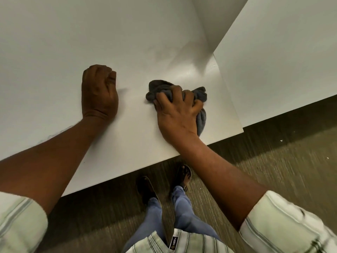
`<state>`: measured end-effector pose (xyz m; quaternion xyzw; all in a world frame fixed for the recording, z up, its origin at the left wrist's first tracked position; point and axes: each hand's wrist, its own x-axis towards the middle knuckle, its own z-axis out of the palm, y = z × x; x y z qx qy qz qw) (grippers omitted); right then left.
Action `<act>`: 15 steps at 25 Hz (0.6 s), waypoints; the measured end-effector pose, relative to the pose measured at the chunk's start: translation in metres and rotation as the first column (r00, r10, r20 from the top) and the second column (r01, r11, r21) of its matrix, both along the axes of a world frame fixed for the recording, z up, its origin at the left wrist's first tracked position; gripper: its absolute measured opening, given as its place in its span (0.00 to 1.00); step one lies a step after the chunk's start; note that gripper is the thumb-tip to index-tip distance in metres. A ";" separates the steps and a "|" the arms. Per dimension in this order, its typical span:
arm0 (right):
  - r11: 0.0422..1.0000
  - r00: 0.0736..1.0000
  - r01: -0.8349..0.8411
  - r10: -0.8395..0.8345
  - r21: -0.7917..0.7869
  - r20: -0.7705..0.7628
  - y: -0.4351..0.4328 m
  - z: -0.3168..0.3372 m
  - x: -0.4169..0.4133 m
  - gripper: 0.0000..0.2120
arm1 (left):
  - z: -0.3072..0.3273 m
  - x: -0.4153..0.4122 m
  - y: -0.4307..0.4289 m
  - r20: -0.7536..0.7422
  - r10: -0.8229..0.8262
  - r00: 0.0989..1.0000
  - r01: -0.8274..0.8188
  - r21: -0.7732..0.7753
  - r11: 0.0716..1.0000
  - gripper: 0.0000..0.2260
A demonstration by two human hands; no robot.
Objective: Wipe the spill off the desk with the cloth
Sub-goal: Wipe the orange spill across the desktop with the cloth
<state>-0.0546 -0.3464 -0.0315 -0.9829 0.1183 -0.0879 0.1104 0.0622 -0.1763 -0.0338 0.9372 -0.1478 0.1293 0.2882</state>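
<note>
A crumpled grey cloth [158, 88] lies on the white desk [54, 52], near its right end. My right hand [176, 114] presses down on the cloth, with fingers spread and gripping into it. My left hand [99, 92] rests on the desk to the left of the cloth as a closed fist with nothing in it. Faint streaks and a glossy patch [182, 70] show on the desk surface just beyond the cloth. I cannot make out a distinct puddle.
A second white desk [282, 61] adjoins on the right, with a white partition panel [209, 21] standing behind the corner. The desk's front edge [145, 170] runs diagonally; below it are carpet, my legs and sandalled feet [184, 176].
</note>
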 end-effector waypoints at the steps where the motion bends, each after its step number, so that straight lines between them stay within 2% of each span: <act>1: 0.999 0.999 0.042 -0.042 -0.001 0.001 -0.001 0.000 0.013 0.07 | 0.000 -0.001 0.000 -0.001 0.006 1.000 -0.006 0.001 1.000 0.15; 6: 0.967 0.967 0.249 -0.252 -0.048 -0.048 -0.043 0.001 0.081 0.12 | 0.002 -0.003 0.000 0.000 0.011 1.000 -0.011 0.002 1.000 0.14; 11: 0.874 0.878 0.451 -0.471 -0.181 -0.084 -0.088 0.007 0.099 0.16 | 0.000 -0.001 0.000 0.007 0.017 1.000 -0.017 0.004 1.000 0.14; 13: 0.896 0.911 0.401 -0.412 -0.192 -0.022 -0.077 0.011 0.082 0.16 | 0.000 -0.001 -0.001 0.020 0.018 1.000 -0.018 0.000 1.000 0.14; 15: 0.979 0.988 0.157 -0.154 -0.133 0.028 -0.044 0.011 0.049 0.17 | -0.001 -0.001 -0.001 0.028 0.022 0.999 -0.022 0.001 1.000 0.14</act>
